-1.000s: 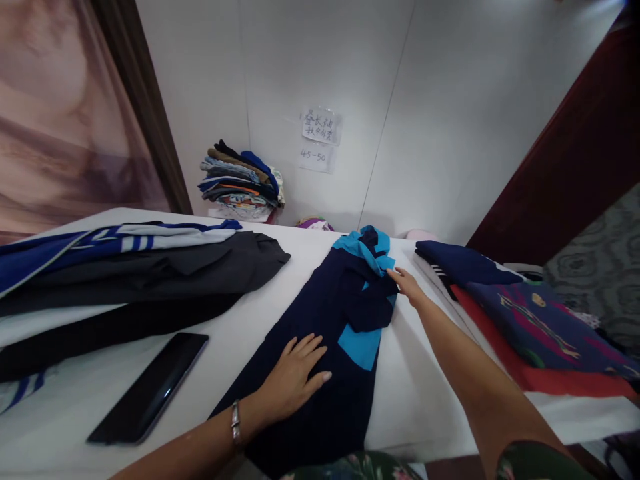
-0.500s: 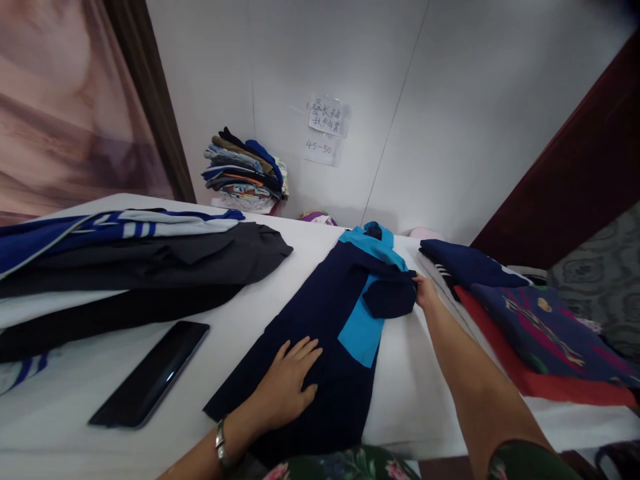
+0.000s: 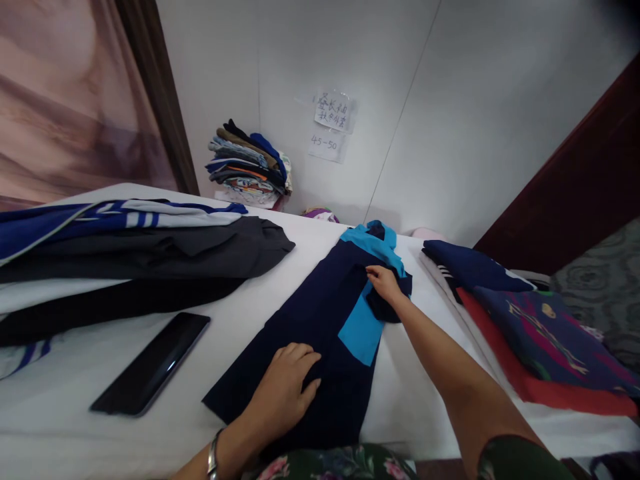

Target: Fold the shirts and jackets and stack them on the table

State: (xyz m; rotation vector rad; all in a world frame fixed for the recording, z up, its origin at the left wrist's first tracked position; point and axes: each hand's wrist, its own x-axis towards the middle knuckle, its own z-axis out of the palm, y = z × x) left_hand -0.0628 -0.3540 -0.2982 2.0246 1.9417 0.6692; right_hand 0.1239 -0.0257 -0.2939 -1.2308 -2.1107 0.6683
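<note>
A navy jacket (image 3: pixel 310 307) with light blue panels lies lengthwise in front of me, collar at the far end. Its right side is folded inward, and a sleeve is bunched near the blue panel (image 3: pixel 364 330). My left hand (image 3: pixel 285 387) rests on the lower part of the jacket, fingers loosely bent and apart, with a metal bracelet at the wrist. Close to the collar, my right hand (image 3: pixel 386 285) has its fingertips pinched on the navy cloth at the inner edge of the sleeve fold. The wrist partly covers the sleeve.
A dark phone (image 3: pixel 153 363) lies left of the jacket on the white table cover (image 3: pixel 200 427). Several garments, including a dark grey one (image 3: pixel 215 250), spread across the left. Folded clothes (image 3: pixel 545 333) sit at the right edge. A clothes stack (image 3: pixel 247 163) stands by the wall.
My right hand has moved left from the sleeve's outer edge to the middle of the upper jacket. My left hand stays in place, its fingers slightly more bent.
</note>
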